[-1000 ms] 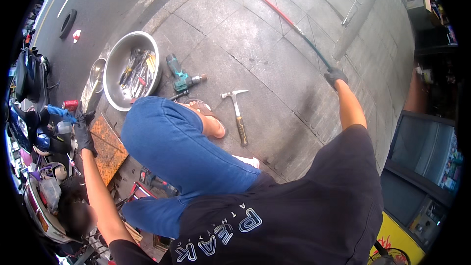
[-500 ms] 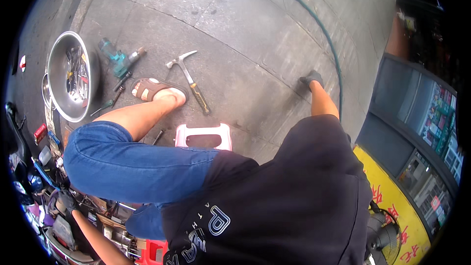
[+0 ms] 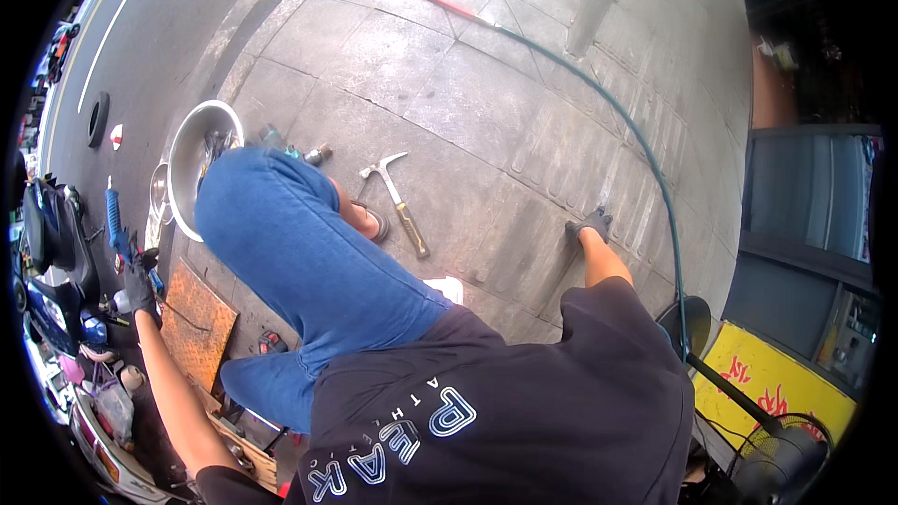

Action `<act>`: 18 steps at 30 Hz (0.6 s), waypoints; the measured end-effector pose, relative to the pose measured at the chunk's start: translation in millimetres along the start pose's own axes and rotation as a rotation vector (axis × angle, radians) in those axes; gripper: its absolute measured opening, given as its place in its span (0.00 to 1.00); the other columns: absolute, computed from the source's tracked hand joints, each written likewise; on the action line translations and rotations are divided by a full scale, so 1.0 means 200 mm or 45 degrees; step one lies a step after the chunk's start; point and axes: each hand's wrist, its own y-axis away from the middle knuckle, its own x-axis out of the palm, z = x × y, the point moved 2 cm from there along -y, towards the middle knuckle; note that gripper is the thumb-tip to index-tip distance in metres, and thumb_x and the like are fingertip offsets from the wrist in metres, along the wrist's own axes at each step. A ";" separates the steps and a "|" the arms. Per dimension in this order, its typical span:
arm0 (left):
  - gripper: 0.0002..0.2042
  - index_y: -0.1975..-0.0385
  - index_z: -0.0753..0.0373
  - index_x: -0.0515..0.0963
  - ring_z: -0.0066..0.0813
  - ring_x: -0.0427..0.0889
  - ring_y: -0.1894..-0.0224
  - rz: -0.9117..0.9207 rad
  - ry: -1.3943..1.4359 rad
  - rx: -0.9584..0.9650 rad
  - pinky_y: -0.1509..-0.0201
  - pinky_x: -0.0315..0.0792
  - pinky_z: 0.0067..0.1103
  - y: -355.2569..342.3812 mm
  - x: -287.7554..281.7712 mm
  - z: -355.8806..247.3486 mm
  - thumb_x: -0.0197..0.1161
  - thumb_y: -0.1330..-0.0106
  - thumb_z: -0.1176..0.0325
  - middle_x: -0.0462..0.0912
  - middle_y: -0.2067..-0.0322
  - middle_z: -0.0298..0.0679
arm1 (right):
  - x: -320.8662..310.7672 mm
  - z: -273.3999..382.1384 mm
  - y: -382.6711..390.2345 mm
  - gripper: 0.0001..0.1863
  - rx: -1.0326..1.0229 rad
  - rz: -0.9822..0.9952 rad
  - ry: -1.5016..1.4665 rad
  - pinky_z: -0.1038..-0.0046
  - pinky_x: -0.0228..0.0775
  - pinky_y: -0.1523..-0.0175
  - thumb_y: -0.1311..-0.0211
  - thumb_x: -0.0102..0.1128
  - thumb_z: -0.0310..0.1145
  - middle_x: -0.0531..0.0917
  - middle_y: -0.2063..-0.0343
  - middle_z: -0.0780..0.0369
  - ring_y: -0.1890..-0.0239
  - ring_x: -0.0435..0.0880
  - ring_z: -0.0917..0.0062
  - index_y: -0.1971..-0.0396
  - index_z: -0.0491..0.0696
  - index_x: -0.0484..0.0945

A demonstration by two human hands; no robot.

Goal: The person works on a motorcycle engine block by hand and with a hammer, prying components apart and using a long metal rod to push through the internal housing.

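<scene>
My left hand (image 3: pixel 138 281), in a dark glove, is closed on a blue coiled hose piece (image 3: pixel 115 220) at the left, beside an orange rusty board (image 3: pixel 198 313). Out to the right over the pavement is my gloved right hand (image 3: pixel 587 224), its fingers apart and nothing in them. A long dark-green hose (image 3: pixel 631 131) with a red metal end piece (image 3: pixel 440 2) curves past it on the ground. A hammer (image 3: pixel 402 210) lies between my bent leg and that hand. A steel basin of tools (image 3: pixel 187 173) and a teal drill (image 3: pixel 307 154) are partly behind my knee.
Parked scooters (image 3: pixel 56 243) crowd the left beside the road, where a tyre (image 3: pixel 97 120) lies. A pink stool (image 3: pixel 444 289) shows under my leg. At the right are a dark cabinet (image 3: pixel 776 299), a yellow sign (image 3: pixel 739 365) and a fan (image 3: pixel 781 454).
My right hand has let go of the green hose and drawn back lower along the pavement; the hose now lies curved on the ground. My left hand has stayed out left with the blue piece.
</scene>
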 end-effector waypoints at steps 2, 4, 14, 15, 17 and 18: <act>0.23 0.53 0.64 0.79 0.28 0.81 0.65 -0.037 -0.125 -0.008 0.56 0.73 0.24 0.04 0.10 -0.13 0.47 0.28 0.50 0.85 0.63 0.42 | 0.01 0.06 -0.06 0.61 0.050 0.052 -0.049 0.59 0.66 0.37 0.56 0.67 0.62 0.54 0.32 0.47 0.36 0.67 0.56 0.30 0.49 0.42; 0.23 0.63 0.65 0.82 0.28 0.81 0.65 -0.141 -0.181 -0.059 0.55 0.71 0.25 0.07 0.15 -0.23 0.48 0.29 0.49 0.85 0.67 0.41 | -0.09 0.16 0.16 0.70 -0.228 0.197 0.467 0.59 0.59 0.32 0.62 0.67 0.67 0.40 0.29 0.47 0.32 0.59 0.53 0.29 0.50 0.32; 0.22 0.52 0.66 0.76 0.26 0.80 0.65 0.097 -0.216 -0.011 0.58 0.72 0.23 -0.15 0.62 -0.32 0.50 0.28 0.51 0.85 0.68 0.42 | -0.30 1.18 0.06 0.27 -0.979 -0.136 0.344 0.62 0.66 0.40 0.47 0.53 0.48 0.77 0.47 0.52 0.44 0.75 0.58 0.49 0.50 0.76; 0.20 0.52 0.66 0.76 0.26 0.80 0.65 0.147 -0.342 -0.042 0.58 0.72 0.23 -0.14 0.72 -0.43 0.50 0.28 0.54 0.85 0.67 0.41 | -0.34 1.35 0.12 0.30 -1.002 -0.032 0.339 0.64 0.63 0.37 0.46 0.54 0.47 0.75 0.44 0.52 0.41 0.72 0.58 0.43 0.50 0.72; 0.18 0.48 0.66 0.74 0.25 0.80 0.64 0.151 -0.316 0.007 0.58 0.73 0.23 -0.12 0.86 -0.54 0.50 0.27 0.58 0.84 0.65 0.41 | -0.26 1.67 0.05 0.36 -1.214 -0.208 0.252 0.68 0.55 0.31 0.45 0.56 0.46 0.66 0.36 0.52 0.34 0.64 0.62 0.37 0.46 0.64; 0.18 0.46 0.65 0.72 0.25 0.80 0.64 0.184 -0.440 0.013 0.57 0.73 0.23 -0.11 0.86 -0.51 0.50 0.27 0.59 0.84 0.65 0.41 | -0.22 1.83 0.04 0.38 -1.272 -0.180 0.272 0.69 0.52 0.30 0.45 0.58 0.46 0.63 0.34 0.53 0.32 0.61 0.63 0.35 0.47 0.61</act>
